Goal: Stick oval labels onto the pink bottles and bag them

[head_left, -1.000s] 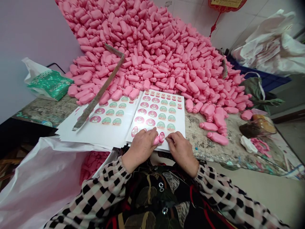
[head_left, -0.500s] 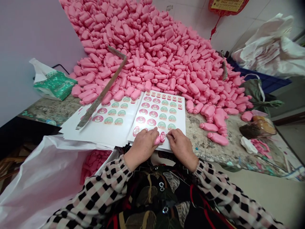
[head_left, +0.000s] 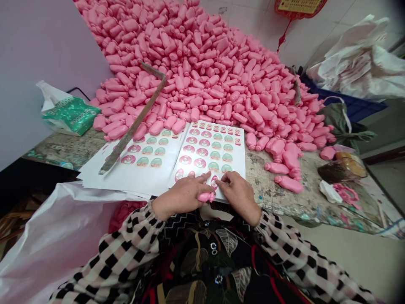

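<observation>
My left hand (head_left: 182, 193) is closed around a small pink plastic bottle (head_left: 205, 197), held under the palm at the near edge of a sticker sheet (head_left: 207, 156). Its index finger stretches over the sheet. My right hand (head_left: 239, 193) has its thumb and forefinger together at the edge of an oval pink-and-white sticker (head_left: 214, 181). Whether that sticker is lifted off the sheet is hard to tell. The sheet bears rows of pink and green stickers, and the nearest row is partly covered by my left hand.
A large heap of pink bottles (head_left: 190, 63) fills the back of the worktable. A flat metal bar (head_left: 134, 126) lies across a second sticker sheet (head_left: 148, 169). Tissues (head_left: 71, 114) are at left, a glass jar (head_left: 341, 169) at right. A white sack (head_left: 63, 236) stands lower left.
My left hand has drawn the bottle slightly toward me and turned, its index finger now extended over the sheet. My right fingertips have moved slightly left, onto the oval sticker.
</observation>
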`<state>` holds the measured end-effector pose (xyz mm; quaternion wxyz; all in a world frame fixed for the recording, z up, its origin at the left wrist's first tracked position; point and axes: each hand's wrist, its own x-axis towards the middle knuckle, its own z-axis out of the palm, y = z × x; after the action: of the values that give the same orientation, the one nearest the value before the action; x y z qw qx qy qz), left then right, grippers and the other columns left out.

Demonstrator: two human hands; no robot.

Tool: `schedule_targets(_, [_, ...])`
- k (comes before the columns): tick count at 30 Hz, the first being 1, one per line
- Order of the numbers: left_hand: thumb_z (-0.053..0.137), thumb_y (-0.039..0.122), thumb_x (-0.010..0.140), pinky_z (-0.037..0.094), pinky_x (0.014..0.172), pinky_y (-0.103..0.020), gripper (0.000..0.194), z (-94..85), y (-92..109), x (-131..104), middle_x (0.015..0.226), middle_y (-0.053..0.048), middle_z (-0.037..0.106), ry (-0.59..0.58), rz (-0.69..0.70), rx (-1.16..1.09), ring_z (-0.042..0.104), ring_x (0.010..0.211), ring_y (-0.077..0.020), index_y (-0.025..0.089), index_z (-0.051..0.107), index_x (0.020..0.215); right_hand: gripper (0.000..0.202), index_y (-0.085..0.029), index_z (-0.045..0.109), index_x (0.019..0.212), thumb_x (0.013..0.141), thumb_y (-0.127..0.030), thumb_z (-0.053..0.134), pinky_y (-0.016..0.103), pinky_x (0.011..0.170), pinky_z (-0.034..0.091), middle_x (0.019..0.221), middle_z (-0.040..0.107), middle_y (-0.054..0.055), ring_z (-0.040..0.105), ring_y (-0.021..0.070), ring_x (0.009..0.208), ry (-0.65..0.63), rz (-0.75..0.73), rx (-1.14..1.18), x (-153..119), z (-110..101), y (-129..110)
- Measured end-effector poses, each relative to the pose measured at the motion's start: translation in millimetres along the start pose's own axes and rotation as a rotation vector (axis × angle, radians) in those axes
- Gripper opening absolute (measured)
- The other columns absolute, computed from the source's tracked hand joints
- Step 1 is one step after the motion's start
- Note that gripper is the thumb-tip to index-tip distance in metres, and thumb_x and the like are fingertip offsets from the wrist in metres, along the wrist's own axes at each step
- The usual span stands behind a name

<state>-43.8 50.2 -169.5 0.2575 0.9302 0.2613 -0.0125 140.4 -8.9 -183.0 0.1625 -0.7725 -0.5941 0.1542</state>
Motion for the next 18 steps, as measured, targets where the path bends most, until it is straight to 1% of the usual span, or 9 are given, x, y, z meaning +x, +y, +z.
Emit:
schedule_targets(2, [0.06, 0.027, 0.075, 0.035, 0.096, -0.047, 0.025, -1.7, 3, -1, 0.149, -0.001, 0.026, -0.046, -0.003, 0.019, 0.049, 0.116, -0.0273, 0.033, 0.064, 0.1, 0.019, -0.023, 0.059, 0.078, 0.081, -0.041, 0.055, 0.026, 0.054, 0.025, 0.079, 0.06, -0.002, 0.052, 0.0132, 0.067, -0.023, 0.036, 0.014, 2, -1, -1])
schedule_targets(4, [0.06, 0.026, 0.075, 0.04, 0.09, -0.045, 0.032, -1.0, 7, -2, 0.151, -0.001, 0.021, -0.06, -0.006, 0.038, 0.054, 0.106, -0.0266, 0.038, 0.063, 0.105, 0.019, -0.022, 0.06, 0.076, 0.08, -0.041, 0.056, 0.026, 0.054, 0.025, 0.078, 0.06, -0.002, 0.052, 0.0131, 0.066, -0.034, 0.046, 0.023, 4, -2, -2])
schedule_targets(6, [0.058, 0.026, 0.076, 0.043, 0.085, -0.044, 0.039, 1.1, 11, -2, 0.151, -0.002, 0.018, -0.031, -0.009, 0.049, 0.057, 0.1, -0.026, 0.042, 0.059, 0.112, 0.019, -0.022, 0.059, 0.073, 0.08, -0.04, 0.056, 0.026, 0.053, 0.025, 0.076, 0.06, -0.002, 0.051, 0.0133, 0.064, -0.032, 0.041, 0.02, 5, -2, -1])
schedule_targets(8, [0.055, 0.029, 0.079, 0.043, 0.083, -0.045, 0.04, 3.2, 15, -2, 0.151, -0.003, 0.019, 0.024, -0.018, 0.054, 0.058, 0.096, -0.026, 0.046, 0.056, 0.116, 0.018, -0.023, 0.059, 0.073, 0.08, -0.039, 0.057, 0.026, 0.053, 0.024, 0.075, 0.06, -0.002, 0.051, 0.0134, 0.063, -0.018, 0.028, 0.006, 5, -2, -1])
schedule_targets(11, [0.052, 0.031, 0.082, 0.042, 0.085, -0.047, 0.036, 4.2, 17, -2, 0.15, -0.004, 0.023, 0.076, -0.028, 0.041, 0.058, 0.092, -0.0251, 0.043, 0.058, 0.115, 0.018, -0.022, 0.058, 0.074, 0.081, -0.039, 0.056, 0.026, 0.053, 0.023, 0.076, 0.059, -0.001, 0.05, 0.0134, 0.064, 0.027, -0.014, -0.034, 2, -2, -3])
schedule_targets(15, [0.053, 0.026, 0.08, 0.037, 0.092, -0.05, 0.033, 3.0, 20, -2, 0.149, -0.003, 0.025, 0.077, -0.026, 0.014, 0.058, 0.092, -0.0238, 0.041, 0.063, 0.108, 0.019, -0.022, 0.058, 0.074, 0.084, -0.037, 0.053, 0.026, 0.053, 0.022, 0.079, 0.058, 0.0, 0.05, 0.0127, 0.065, 0.071, -0.095, -0.071, -4, -7, -11])
schedule_targets(18, [0.054, 0.025, 0.08, 0.034, 0.095, -0.054, 0.036, 4.5, 22, -2, 0.148, -0.004, 0.027, 0.082, -0.026, 0.02, 0.058, 0.094, -0.0247, 0.042, 0.061, 0.111, 0.021, -0.022, 0.058, 0.072, 0.084, -0.039, 0.054, 0.026, 0.054, 0.023, 0.076, 0.057, -0.001, 0.049, 0.0121, 0.064, 0.103, -0.109, -0.034, -7, -14, -16])
